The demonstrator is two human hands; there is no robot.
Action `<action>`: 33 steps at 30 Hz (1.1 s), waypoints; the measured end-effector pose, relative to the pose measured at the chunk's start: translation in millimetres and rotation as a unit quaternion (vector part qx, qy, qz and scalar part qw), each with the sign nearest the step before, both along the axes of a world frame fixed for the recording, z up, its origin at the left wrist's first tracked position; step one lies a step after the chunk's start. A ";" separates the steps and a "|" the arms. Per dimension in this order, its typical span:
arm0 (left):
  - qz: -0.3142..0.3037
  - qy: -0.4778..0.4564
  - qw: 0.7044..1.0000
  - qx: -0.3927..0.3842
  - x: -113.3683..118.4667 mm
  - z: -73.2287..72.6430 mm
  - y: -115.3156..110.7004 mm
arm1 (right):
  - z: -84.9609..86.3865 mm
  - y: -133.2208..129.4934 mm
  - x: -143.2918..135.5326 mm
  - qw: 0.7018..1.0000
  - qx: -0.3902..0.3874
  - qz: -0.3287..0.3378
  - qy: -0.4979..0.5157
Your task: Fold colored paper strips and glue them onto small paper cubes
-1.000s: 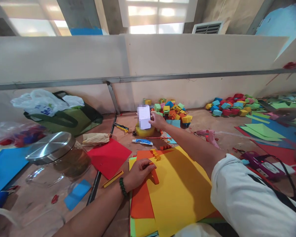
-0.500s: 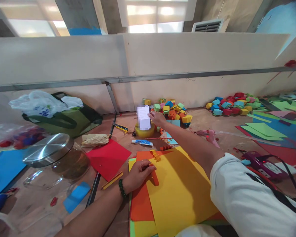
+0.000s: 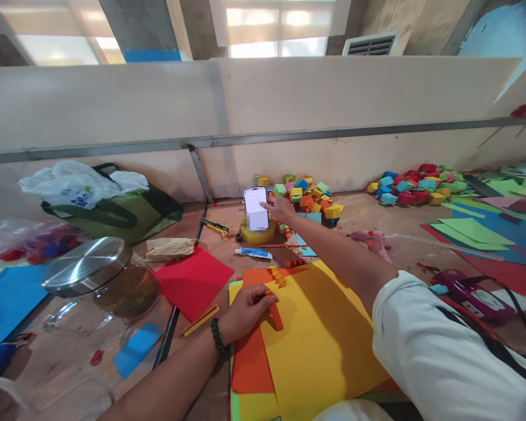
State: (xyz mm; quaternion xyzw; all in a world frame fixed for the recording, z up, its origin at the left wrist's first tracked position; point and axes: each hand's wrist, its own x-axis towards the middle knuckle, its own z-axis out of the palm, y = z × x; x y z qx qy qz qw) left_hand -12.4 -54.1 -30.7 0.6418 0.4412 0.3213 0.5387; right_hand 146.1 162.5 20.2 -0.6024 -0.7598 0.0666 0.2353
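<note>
My left hand (image 3: 248, 313), with a dark beaded bracelet at the wrist, pinches a folded orange paper strip (image 3: 276, 318) over a large yellow sheet (image 3: 324, 345). Farther off, my right hand (image 3: 281, 210) reaches out with its index finger at the lit screen of a phone (image 3: 257, 213), holding nothing. The phone stands tilted back by a yellow tape roll (image 3: 258, 235). Small folded orange-yellow paper pieces (image 3: 277, 276) lie just beyond my left hand. Under the yellow sheet, orange paper (image 3: 249, 365) sticks out.
Folded paper cubes (image 3: 309, 199) are heaped behind my right hand, with another heap (image 3: 409, 186) farther right. Leftward are a glue tube (image 3: 254, 253), a cutter knife (image 3: 215, 227), red paper (image 3: 195, 280), a lidded glass jar (image 3: 123, 286) and a green bag (image 3: 135, 213). A purple device (image 3: 471, 295) lies right.
My right index finger has shifted slightly left over the phone's screen. My left hand and the orange strip have stayed in place.
</note>
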 end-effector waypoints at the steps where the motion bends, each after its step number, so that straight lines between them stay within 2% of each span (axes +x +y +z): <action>1: 0.001 0.000 1.000 -0.002 0.2 0.4 -0.2 | -0.6 0.5 -0.3 1.000 0.002 -0.002 0.000; 16: -0.006 -0.005 1.000 -0.001 -0.9 0.3 0.3 | -7.8 7.1 3.2 1.000 0.006 0.011 0.015; 25: -0.005 0.003 1.000 0.007 -1.6 -3.5 1.3 | 2.8 12.2 -2.2 0.999 -0.010 -0.028 0.012; 33: -0.008 0.004 1.000 0.013 -2.6 -5.4 2.3 | 4.8 8.6 1.7 1.000 -0.017 -0.006 0.001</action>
